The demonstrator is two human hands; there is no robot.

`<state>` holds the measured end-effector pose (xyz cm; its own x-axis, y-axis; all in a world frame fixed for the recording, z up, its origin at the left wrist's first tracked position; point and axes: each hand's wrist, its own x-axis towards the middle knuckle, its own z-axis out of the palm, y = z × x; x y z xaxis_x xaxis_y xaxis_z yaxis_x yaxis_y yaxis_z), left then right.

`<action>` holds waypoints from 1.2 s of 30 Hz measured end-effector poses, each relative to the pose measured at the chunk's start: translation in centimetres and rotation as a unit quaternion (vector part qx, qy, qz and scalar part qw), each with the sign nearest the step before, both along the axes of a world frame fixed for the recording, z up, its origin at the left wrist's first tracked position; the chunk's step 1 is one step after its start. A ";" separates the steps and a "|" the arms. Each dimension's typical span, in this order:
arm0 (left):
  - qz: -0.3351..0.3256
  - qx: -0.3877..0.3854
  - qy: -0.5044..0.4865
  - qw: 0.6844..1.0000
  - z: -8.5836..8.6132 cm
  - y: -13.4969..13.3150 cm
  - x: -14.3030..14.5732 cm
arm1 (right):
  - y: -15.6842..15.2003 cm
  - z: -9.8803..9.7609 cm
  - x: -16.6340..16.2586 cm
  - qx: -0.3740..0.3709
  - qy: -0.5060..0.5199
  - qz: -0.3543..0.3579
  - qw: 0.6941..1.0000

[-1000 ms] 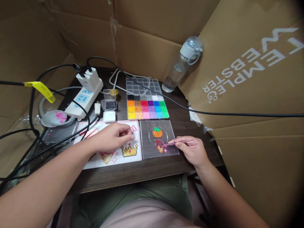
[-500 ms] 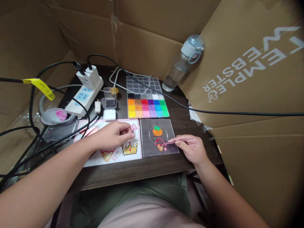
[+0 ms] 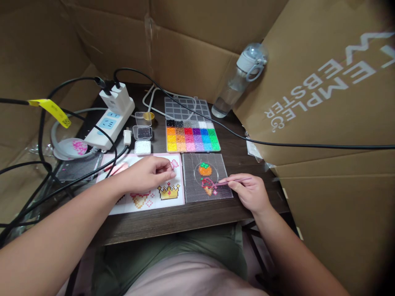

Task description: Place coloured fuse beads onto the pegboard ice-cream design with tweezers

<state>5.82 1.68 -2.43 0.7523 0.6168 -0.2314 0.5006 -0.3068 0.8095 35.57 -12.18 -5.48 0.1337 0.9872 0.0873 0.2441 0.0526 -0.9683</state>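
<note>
My right hand [image 3: 249, 191] pinches a pair of pink tweezers [image 3: 234, 181]. Their tip points left and meets the ice-cream cone design [image 3: 207, 186] of red, tan and pink beads on the clear pegboard [image 3: 193, 196]. Just above that design sits an orange fruit made of beads with a green top [image 3: 205, 169]. My left hand [image 3: 154, 172] rests over the printed pattern sheet [image 3: 157, 200], fingers curled in loosely and nothing visible in them. The sheet shows a gold crown [image 3: 169, 191] and an ice-cream picture, partly covered by my hand and wrist.
Behind the pegboard lies an open bead box [image 3: 193, 135] with many colours. Small clear boxes [image 3: 142, 147] stand left of it. A power strip [image 3: 106, 125], black cables and a dish of pink beads [image 3: 69, 149] fill the left side. A water bottle [image 3: 236, 84] leans by the cardboard.
The tweezers' tip stays at the cone design, with only a slight shift. My left hand stays put; the whole view has tilted a little.
</note>
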 end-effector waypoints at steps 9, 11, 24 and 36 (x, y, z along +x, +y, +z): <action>0.003 -0.004 -0.001 1.000 0.0 0.0 0.1 | 0.0 0.1 -0.1 -0.007 0.027 -0.017 0.999; 0.004 -0.005 0.001 1.000 0.1 0.0 0.1 | 0.1 0.0 -0.1 -0.004 0.030 -0.018 0.999; -0.001 -0.002 0.002 1.000 -0.1 0.1 0.0 | 0.1 0.2 -0.2 0.003 0.008 -0.012 1.000; 0.005 -0.004 0.006 1.000 -0.2 0.1 0.0 | -0.1 -0.4 0.2 -0.019 0.015 -0.034 0.999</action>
